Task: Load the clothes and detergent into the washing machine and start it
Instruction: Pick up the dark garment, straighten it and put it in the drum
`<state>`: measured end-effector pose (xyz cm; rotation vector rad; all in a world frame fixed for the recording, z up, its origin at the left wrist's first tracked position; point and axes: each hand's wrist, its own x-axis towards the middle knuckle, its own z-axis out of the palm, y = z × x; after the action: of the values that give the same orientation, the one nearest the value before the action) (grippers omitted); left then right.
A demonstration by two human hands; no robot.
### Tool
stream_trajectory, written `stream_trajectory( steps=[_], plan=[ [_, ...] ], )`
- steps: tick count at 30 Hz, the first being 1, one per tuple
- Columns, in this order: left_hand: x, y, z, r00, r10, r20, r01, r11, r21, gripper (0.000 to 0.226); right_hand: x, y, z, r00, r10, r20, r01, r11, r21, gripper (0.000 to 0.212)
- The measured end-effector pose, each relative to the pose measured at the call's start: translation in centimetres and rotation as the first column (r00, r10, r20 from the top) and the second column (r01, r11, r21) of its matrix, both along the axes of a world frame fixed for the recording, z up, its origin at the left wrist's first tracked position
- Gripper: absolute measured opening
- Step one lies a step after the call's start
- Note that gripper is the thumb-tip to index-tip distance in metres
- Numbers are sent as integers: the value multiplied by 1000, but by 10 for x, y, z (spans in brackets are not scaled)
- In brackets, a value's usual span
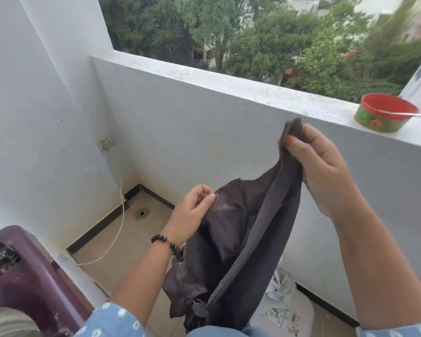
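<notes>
A dark grey-brown garment hangs in the air in front of me. My right hand grips its top edge, held high near the balcony wall. My left hand pinches another edge lower down and to the left. The cloth droops between the two hands down to the bottom of the view. The maroon top of the washing machine shows at the lower left, only partly in view. More light-coloured clothes lie on the floor beneath the garment.
A red and green round tin stands on the parapet ledge at the right. A wall socket with a white cord sits in the corner. A floor drain lies on the tiled floor.
</notes>
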<state>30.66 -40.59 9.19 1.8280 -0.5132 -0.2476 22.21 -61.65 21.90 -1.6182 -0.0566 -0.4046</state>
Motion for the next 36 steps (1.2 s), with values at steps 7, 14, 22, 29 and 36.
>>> stream_trajectory(
  steps=[7,14,22,29,36],
  plan=[
    [-10,-41,84,968,-158,195,188,971,-147,22,15,4,-43,965,113,-238,-205,891,-405,23],
    [-16,-55,67,991,-108,78,119,981,-152,36,16,-27,-22,985,165,-49,-172,940,-294,12],
    [-13,-35,-12,998,46,-46,-34,974,225,19,14,-43,17,989,134,70,-150,929,338,23],
    [-12,-33,-11,969,236,-78,-236,972,7,37,19,-68,19,996,-65,57,33,897,441,16],
    [-13,-71,94,986,85,145,-58,982,-181,13,25,-42,-23,952,283,-119,-276,958,76,55]
  ],
)
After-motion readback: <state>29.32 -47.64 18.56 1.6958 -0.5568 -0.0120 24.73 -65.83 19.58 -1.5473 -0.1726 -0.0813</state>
